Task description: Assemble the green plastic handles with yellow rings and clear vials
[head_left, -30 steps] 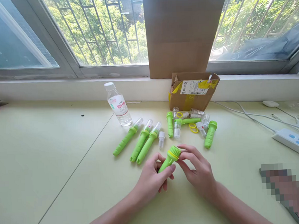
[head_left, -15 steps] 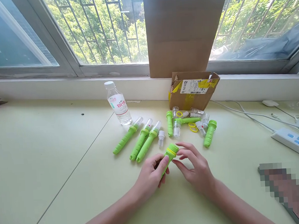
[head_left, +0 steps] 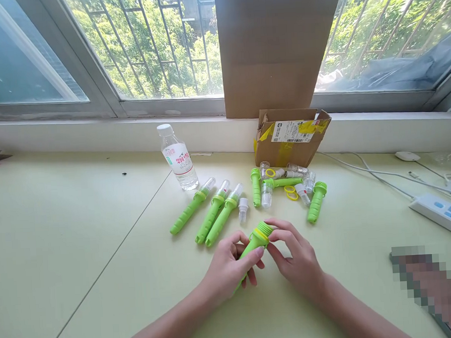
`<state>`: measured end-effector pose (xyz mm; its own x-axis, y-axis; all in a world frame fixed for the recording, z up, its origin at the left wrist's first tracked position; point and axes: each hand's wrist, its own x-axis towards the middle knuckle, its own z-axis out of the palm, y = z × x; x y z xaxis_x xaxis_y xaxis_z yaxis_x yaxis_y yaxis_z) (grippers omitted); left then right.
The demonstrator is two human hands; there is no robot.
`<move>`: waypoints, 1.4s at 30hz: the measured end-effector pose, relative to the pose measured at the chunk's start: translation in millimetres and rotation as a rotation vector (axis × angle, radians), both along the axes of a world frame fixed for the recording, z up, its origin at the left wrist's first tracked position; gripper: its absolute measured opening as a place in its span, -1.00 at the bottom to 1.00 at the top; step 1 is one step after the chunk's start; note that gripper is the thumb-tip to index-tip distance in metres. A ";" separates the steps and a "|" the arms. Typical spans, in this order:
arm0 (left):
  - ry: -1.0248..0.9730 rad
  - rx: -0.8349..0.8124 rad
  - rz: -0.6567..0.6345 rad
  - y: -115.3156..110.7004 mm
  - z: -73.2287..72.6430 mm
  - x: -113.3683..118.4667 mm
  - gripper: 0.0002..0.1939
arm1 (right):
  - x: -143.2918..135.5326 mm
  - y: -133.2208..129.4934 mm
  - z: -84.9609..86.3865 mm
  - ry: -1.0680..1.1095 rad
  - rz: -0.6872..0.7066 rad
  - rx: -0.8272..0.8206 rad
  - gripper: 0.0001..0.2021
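Observation:
My left hand (head_left: pixel 226 265) is wrapped round a green plastic flashlight-like handle (head_left: pixel 265 228), its threaded end tilted up and to the right. A yellow ring (head_left: pixel 259 234) sits round the neck below the thread. The fingertips of my right hand (head_left: pixel 298 251) pinch at this ring from the right side. Just beyond my hands lies a small white-capped clear piece (head_left: pixel 243 210). To its left lie three green sticks with clear tops, one of them the nearest stick (head_left: pixel 223 218).
Loose green handles (head_left: pixel 316 202), clear cups (head_left: pixel 266 194) and yellow rings (head_left: pixel 291 193) lie in front of a cardboard box (head_left: pixel 288 140). A water bottle (head_left: pixel 179 159) stands at back left. A power strip (head_left: pixel 441 213) with cables and a blurred phone-like slab (head_left: pixel 428 284) are at right.
My left hand has shifted its grip lower on the handle, so more of its body shows. My right fingertips have come in against the yellow ring.

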<state>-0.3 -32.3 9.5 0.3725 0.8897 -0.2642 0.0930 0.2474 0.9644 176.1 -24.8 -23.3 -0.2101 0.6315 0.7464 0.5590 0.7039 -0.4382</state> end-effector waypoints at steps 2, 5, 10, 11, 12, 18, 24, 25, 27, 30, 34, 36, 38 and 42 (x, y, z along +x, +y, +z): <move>0.015 0.028 -0.010 0.1 0.4 -0.3 -0.65 | 0.9 0.1 0.0 -0.001 -0.011 0.020 -0.81; 0.055 0.098 -0.027 0.6 1.1 -1.2 -0.65 | 2.3 0.8 0.3 -0.010 -0.029 0.030 -0.81; 0.085 0.108 -0.037 0.2 4.1 -1.3 -0.67 | 2.2 1.5 2.3 -0.010 -0.029 0.038 -0.83; 0.080 0.089 -0.028 0.0 4.5 -0.9 -0.69 | 2.0 1.3 2.8 -0.005 -0.028 0.038 -0.83; 0.074 0.069 -0.014 -0.2 4.6 -0.5 -0.70 | 1.7 1.1 3.3 -0.003 -0.022 0.042 -0.82; 0.046 -0.014 0.058 0.5 0.6 0.4 -0.66 | 0.5 -0.1 5.7 0.023 -0.011 0.046 -0.81; -0.004 0.014 -0.007 0.7 3.1 -0.5 -0.67 | -0.5 1.3 7.1 0.032 0.011 0.029 -0.84; -0.028 0.022 -0.027 0.5 3.8 -0.6 -0.65 | -0.6 1.4 6.8 0.033 0.018 0.027 -0.83; -0.078 0.030 -0.046 0.3 4.5 -0.8 -0.62 | -0.6 1.4 5.3 0.045 0.020 0.022 -0.83; -0.123 0.012 -0.036 0.8 4.1 -1.3 -0.60 | -0.1 1.2 2.3 0.071 0.002 0.014 -0.82; -0.114 0.003 -0.027 2.2 3.1 -2.3 -0.56 | 0.5 1.7 0.3 0.062 0.000 0.018 -0.71; -0.111 0.000 -0.027 2.8 2.4 -2.8 -0.53 | 0.6 2.1 1.1 0.050 0.013 0.033 -0.67; -0.109 -0.013 -0.030 3.3 1.6 -3.2 -0.49 | 0.5 2.1 2.7 0.054 0.021 0.036 -0.67; -0.087 -0.020 -0.028 4.2 -0.2 -3.8 -0.48 | 0.1 1.3 4.9 0.089 0.026 0.000 -0.70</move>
<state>-4.1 -28.2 9.4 0.4195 0.8733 -0.2477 0.0166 0.2654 0.9640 176.2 -23.5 -18.4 -0.1594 0.6268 0.7627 0.4990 0.7178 -0.4855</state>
